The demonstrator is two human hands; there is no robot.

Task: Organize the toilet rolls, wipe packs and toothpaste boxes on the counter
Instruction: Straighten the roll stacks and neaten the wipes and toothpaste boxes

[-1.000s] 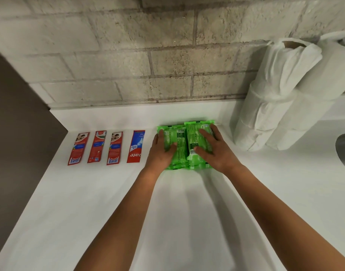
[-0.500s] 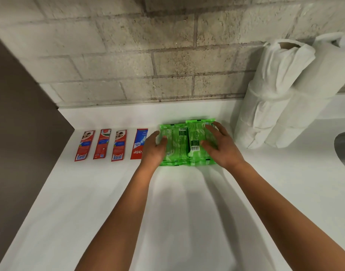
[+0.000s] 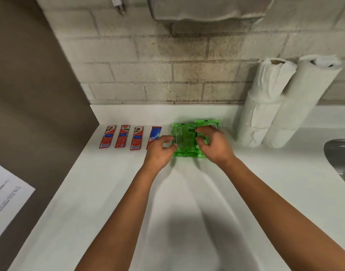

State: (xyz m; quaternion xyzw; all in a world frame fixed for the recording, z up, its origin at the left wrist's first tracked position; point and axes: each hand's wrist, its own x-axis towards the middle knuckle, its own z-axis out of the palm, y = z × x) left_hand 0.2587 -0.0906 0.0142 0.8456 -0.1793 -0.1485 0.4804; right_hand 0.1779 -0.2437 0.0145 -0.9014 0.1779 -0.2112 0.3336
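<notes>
**Green wipe packs squared up at mid-counter**

Green plastic wipe packs [image 3: 189, 137] lie flat on the white counter [image 3: 113, 192], side by side in a block, with the right-hand pack set a touch further back than its neighbour. Your left hand [image 3: 160, 151] sits at the block's left edge with the fingers loosely curled; whether the fingertips touch the wrapper or hover just off it cannot be told, since the frame is blurred there. Your right hand [image 3: 212, 145] is over the right-hand pack, fingers bent, and whether it pinches the plastic or merely rests above it cannot be told either.

Just left of the packs, four toothpaste boxes [image 3: 137, 138] lie in a row, parallel and evenly spaced: three red ones and a blue-and-red one nearest your left hand. To the right of the packs, two tall stacks of toilet rolls [image 3: 265, 106] lean back against the brick wall [image 3: 167, 75]. Further right you can see the edge of a steel sink [image 3: 341, 163]. A grey dispenser [image 3: 206, 8] hangs on the wall above, and a printed sheet [image 3: 5, 196] is at the far left.

You look to be finishing the alignment of the wipe packs. All three groups seem sorted already. The next move calls for a small nudge to bring the rear edges flush, then lifting both hands clear without dragging the slippery wrappers.
</notes>
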